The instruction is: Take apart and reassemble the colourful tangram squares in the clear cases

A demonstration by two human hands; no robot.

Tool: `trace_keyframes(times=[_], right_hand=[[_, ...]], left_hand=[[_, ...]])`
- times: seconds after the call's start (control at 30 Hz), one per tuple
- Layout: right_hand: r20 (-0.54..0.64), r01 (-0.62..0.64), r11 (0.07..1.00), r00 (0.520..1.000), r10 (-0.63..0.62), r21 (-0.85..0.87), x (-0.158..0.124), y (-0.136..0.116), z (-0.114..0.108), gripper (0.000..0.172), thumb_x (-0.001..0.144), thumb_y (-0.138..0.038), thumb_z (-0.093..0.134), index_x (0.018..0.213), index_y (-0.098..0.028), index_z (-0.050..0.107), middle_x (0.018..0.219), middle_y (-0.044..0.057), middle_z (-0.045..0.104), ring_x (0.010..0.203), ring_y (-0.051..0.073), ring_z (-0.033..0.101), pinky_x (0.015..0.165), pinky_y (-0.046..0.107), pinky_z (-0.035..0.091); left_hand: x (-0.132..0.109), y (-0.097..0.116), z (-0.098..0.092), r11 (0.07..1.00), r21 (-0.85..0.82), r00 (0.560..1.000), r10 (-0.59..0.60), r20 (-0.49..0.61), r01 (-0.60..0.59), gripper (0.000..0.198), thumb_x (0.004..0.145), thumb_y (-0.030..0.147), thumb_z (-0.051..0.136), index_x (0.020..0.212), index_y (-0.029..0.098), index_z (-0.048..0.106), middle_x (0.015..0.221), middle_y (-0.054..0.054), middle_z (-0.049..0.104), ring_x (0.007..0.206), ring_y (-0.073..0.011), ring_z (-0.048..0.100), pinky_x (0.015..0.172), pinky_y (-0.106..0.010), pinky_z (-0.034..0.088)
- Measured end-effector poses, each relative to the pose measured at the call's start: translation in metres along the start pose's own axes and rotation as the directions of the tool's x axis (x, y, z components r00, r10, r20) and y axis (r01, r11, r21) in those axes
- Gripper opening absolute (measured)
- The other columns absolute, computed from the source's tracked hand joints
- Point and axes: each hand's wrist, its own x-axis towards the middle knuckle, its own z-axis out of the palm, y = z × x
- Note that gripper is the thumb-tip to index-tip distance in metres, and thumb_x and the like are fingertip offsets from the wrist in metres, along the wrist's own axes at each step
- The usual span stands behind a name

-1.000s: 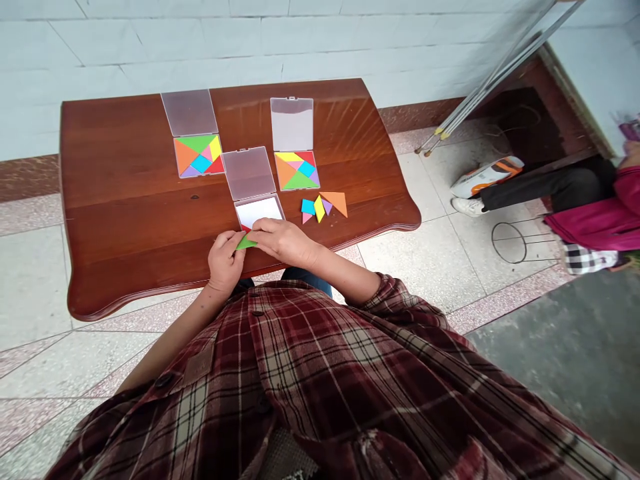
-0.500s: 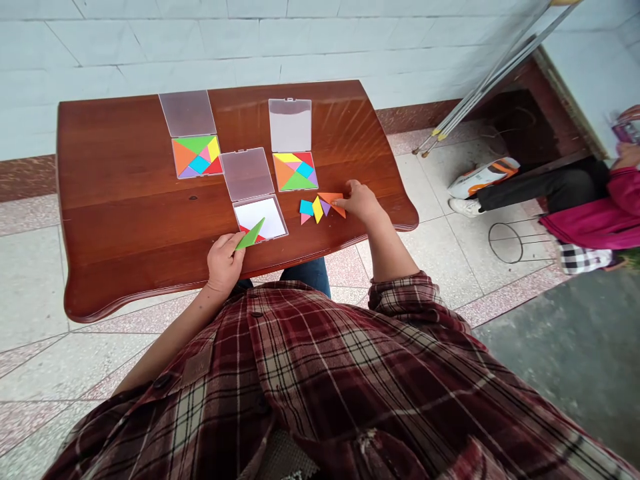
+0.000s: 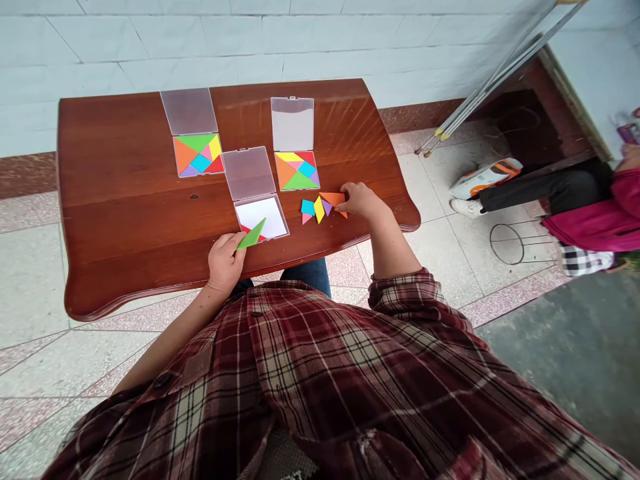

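In the head view my left hand (image 3: 225, 263) pinches a green triangle tangram piece (image 3: 253, 235), tilted over the near left corner of an open plastic case (image 3: 286, 223). White backing shows in that case, with a red piece (image 3: 245, 229) partly hidden under the green one. My right hand (image 3: 363, 200) has thumb and fingers closed on an orange triangle piece (image 3: 331, 199) at the table's right side. Beside it lie a yellow parallelogram (image 3: 319, 209), a blue square (image 3: 307, 208), a pink triangle (image 3: 307, 219) and a purple triangle (image 3: 327, 207).
Two more open cases, a left tangram case (image 3: 176, 157) and a right tangram case (image 3: 278, 175), hold filled coloured squares on the wooden table (image 3: 120, 200). Crutches (image 3: 480, 90) lean at the wall. A seated person (image 3: 580, 207) is at the right, near a wire frame (image 3: 507, 243).
The view has shifted very slightly. My right hand's fingers have moved a little on the orange triangle; my left hand keeps the green piece in the same place.
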Motion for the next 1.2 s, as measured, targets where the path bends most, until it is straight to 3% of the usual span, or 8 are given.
trace_keyframes(times=[0.43,0.63,0.73,0.83,0.93,1.0,1.07,1.2], right_hand=[[-0.015,-0.108,0.993,0.994,0.109,0.052,0.001,0.004,0.000,0.061,0.063,-0.026,0.085,0.115,-0.013,0.055,0.109,0.013,0.060,0.100,0.027,0.058,0.082,0.038,0.047],[-0.075,-0.060,0.988,0.995,0.071,0.141,-0.008,0.019,-0.006,0.020,0.071,-0.018,0.074,0.083,-0.018,0.057,0.080,0.003,0.059,0.074,0.018,0.054,0.067,0.030,0.040],[-0.186,-0.008,0.986,0.982,0.039,0.164,-0.014,0.018,-0.011,0.009,0.075,-0.017,0.065,0.075,-0.019,0.056,0.072,0.002,0.057,0.067,0.017,0.051,0.066,0.030,0.038],[-0.362,0.184,0.965,0.926,-0.106,0.187,-0.023,-0.008,-0.009,0.006,0.083,-0.018,0.054,0.081,-0.019,0.059,0.074,0.004,0.059,0.070,0.018,0.052,0.067,0.030,0.038],[-0.460,0.477,0.874,0.799,-0.387,0.093,-0.035,-0.057,0.006,0.012,0.089,-0.021,0.050,0.090,-0.018,0.062,0.088,0.007,0.064,0.083,0.021,0.055,0.073,0.031,0.041],[-0.425,0.589,0.808,0.733,-0.531,0.005,-0.041,-0.092,0.020,0.014,0.093,-0.022,0.049,0.095,-0.018,0.063,0.096,0.009,0.065,0.090,0.022,0.056,0.074,0.031,0.041],[-0.350,0.637,0.767,0.703,-0.619,-0.077,-0.044,-0.121,0.033,0.017,0.096,-0.022,0.047,0.099,-0.017,0.063,0.101,0.010,0.065,0.092,0.022,0.056,0.074,0.031,0.041],[-0.224,0.682,0.698,0.661,-0.716,-0.221,-0.038,-0.147,0.053,0.024,0.100,-0.020,0.041,0.102,-0.014,0.064,0.105,0.012,0.064,0.095,0.022,0.056,0.080,0.032,0.042]], left_hand=[[0.000,0.000,0.000,1.000,0.020,1.000,0.011,0.001,-0.011,0.033,0.089,0.023,0.050,0.112,0.017,0.072,0.103,-0.006,0.073,0.092,-0.0176,0.065,0.086,-0.031,0.053],[0.001,0.003,-0.001,0.999,0.041,1.000,-0.004,0.030,0.002,0.033,0.090,0.024,0.048,0.110,0.017,0.072,0.104,-0.007,0.073,0.093,-0.0187,0.065,0.086,-0.032,0.052],[0.001,0.003,-0.001,0.999,0.044,0.999,0.002,0.039,-0.004,0.034,0.090,0.025,0.046,0.111,0.017,0.072,0.104,-0.007,0.072,0.093,-0.0191,0.065,0.086,-0.032,0.052],[0.001,0.003,0.000,0.999,0.041,0.999,0.013,0.038,-0.015,0.035,0.091,0.026,0.046,0.111,0.016,0.072,0.102,-0.008,0.073,0.092,-0.0198,0.065,0.085,-0.033,0.052],[0.001,0.003,0.000,0.999,0.039,0.999,0.011,0.039,-0.013,0.035,0.091,0.026,0.046,0.110,0.015,0.072,0.102,-0.009,0.072,0.092,-0.0203,0.064,0.085,-0.033,0.052],[0.001,0.003,0.000,0.999,0.036,0.999,0.007,0.047,-0.009,0.034,0.091,0.026,0.046,0.110,0.015,0.072,0.102,-0.009,0.072,0.093,-0.0202,0.064,0.086,-0.033,0.051],[0.001,0.003,0.000,1.000,0.030,0.998,0.002,0.059,-0.004,0.034,0.091,0.026,0.046,0.111,0.016,0.072,0.103,-0.008,0.072,0.094,-0.0201,0.064,0.087,-0.033,0.051],[0.001,0.003,0.000,0.999,0.033,0.997,-0.005,0.074,0.002,0.034,0.093,0.028,0.045,0.112,0.016,0.071,0.104,-0.009,0.071,0.094,-0.0201,0.063,0.088,-0.034,0.051]])
